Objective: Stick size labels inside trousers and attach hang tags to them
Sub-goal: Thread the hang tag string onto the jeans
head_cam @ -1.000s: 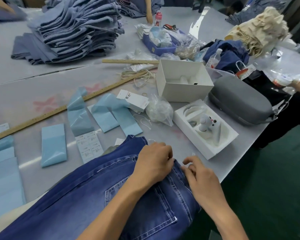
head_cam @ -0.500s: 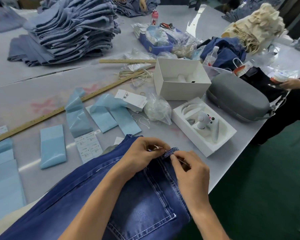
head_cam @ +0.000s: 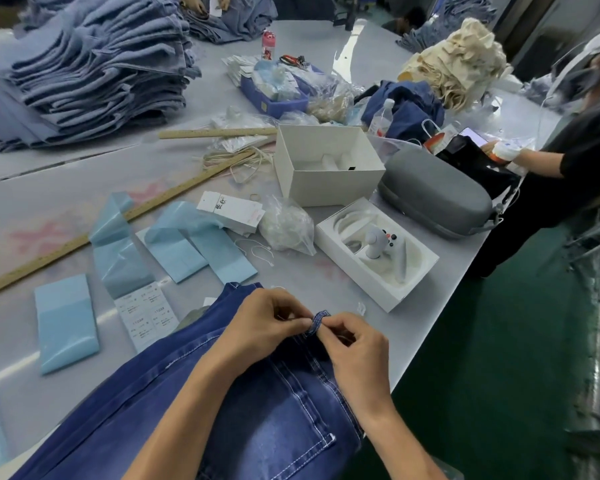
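Dark blue jeans point(head_cam: 264, 417) lie back pocket up at the near table edge. A belt loop point(head_cam: 316, 322) on the waistband stands lifted. My left hand point(head_cam: 267, 320) pinches the loop from the left, and my right hand point(head_cam: 355, 344) pinches it from the right with curled fingers. A thin string is hard to make out between the fingers. White hang tags point(head_cam: 231, 211) lie in a small stack further back. A sheet of size labels point(head_cam: 146, 315) rests left of the jeans, among blue backing strips point(head_cam: 66, 322).
A long wooden ruler point(head_cam: 118, 218) crosses the table. Open white boxes point(head_cam: 329, 164), a boxed white device point(head_cam: 378, 247), a grey case point(head_cam: 433, 192), a plastic bag point(head_cam: 286, 223) and loose strings point(head_cam: 257, 252) lie beyond the jeans. Folded jeans point(head_cam: 94, 64) are stacked far left. Another person point(head_cam: 568, 157) stands right.
My left hand lifted off the waistband and both hands closed in on the belt loop, raising it. My head moved closer and the person at right shifted.
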`<action>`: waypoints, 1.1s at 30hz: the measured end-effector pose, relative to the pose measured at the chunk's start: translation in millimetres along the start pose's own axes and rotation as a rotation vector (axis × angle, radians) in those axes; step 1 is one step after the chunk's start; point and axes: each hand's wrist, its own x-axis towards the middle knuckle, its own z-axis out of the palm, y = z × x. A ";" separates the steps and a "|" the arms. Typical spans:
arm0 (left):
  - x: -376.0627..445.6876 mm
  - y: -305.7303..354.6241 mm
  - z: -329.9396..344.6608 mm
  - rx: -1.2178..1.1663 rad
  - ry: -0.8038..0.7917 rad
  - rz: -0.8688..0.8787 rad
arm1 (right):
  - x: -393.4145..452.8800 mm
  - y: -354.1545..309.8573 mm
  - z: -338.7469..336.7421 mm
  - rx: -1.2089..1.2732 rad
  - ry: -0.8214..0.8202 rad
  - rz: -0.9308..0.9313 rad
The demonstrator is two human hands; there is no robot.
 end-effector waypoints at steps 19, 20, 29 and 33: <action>3.1 -6.5 8.4 0.326 -0.113 0.056 | 3.6 2.4 -18.8 -0.225 -0.179 -0.013; 3.1 -7.8 7.5 0.299 -0.115 0.062 | 3.4 2.7 -18.8 -0.274 -0.179 -0.025; 1.3 -9.8 5.0 0.071 -0.029 0.046 | 1.9 -2.1 -4.8 -0.239 0.014 0.022; 1.3 -7.2 5.2 0.076 -0.015 0.053 | -0.2 -3.3 -2.7 -0.104 0.030 0.094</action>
